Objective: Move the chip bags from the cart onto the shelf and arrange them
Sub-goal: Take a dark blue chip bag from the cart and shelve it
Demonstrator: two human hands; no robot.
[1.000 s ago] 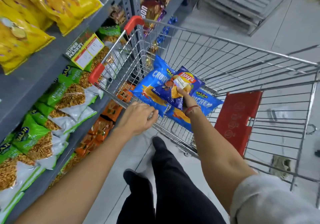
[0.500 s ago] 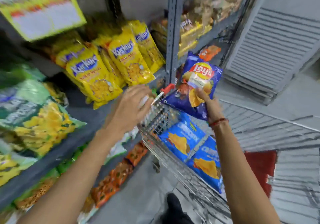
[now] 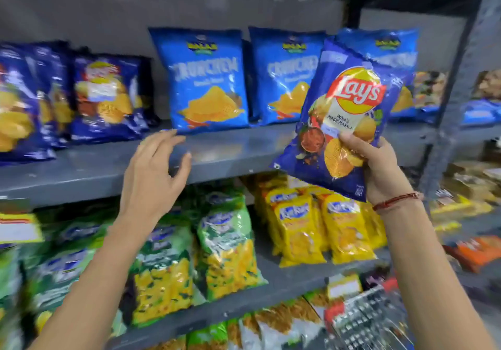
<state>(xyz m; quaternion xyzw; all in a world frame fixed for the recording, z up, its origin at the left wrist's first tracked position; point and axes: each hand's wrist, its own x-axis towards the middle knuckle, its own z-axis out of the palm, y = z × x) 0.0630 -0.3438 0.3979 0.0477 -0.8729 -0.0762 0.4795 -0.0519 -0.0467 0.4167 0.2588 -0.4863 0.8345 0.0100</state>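
My right hand (image 3: 379, 170) grips the lower right corner of a dark blue Lay's chip bag (image 3: 344, 116), held upright in front of the grey upper shelf (image 3: 233, 154). My left hand (image 3: 154, 170) hovers open at the shelf's front edge, just below a light blue Crunchex bag (image 3: 206, 78) that stands on the shelf. Two more light blue bags (image 3: 284, 75) stand to its right, one partly hidden behind the held bag. Dark blue Lay's bags (image 3: 105, 97) stand at the shelf's left. Only the cart's (image 3: 371, 320) wire corner shows at the bottom right.
On the shelf below stand green snack bags (image 3: 227, 249) and yellow snack bags (image 3: 298, 230). A grey upright post (image 3: 461, 100) splits the shelving at the right, with more packets beyond it. A yellow price label (image 3: 19, 227) hangs at the left edge.
My right hand has lifted the Lay's bag out of the cart up to the upper shelf. My left hand left the cart handle and rose to the shelf edge. The view swung upward.
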